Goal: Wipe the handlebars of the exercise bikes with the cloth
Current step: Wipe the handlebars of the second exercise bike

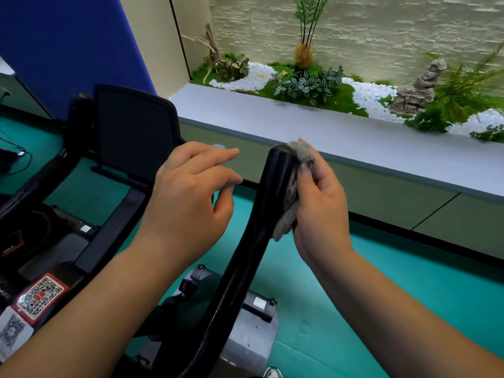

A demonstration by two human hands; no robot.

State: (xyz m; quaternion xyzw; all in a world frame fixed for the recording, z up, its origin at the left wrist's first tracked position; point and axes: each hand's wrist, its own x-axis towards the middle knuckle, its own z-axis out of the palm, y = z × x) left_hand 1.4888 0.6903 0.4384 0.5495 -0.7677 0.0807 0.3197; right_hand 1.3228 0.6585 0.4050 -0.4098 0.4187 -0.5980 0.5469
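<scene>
one black handlebar (270, 197) rises through the middle of the frame, its tip just above centre. the right hand (319, 203) grips one grey cloth (293, 186) and presses it against the bar's right side near the tip. the left hand (188, 197) hovers just left of the bar, fingers loosely spread, holding nothing. one dark screen (133, 132) stands at centre left. two qr stickers (41, 297) sit at lower left. teal floor (381, 290) lies below.
</scene>
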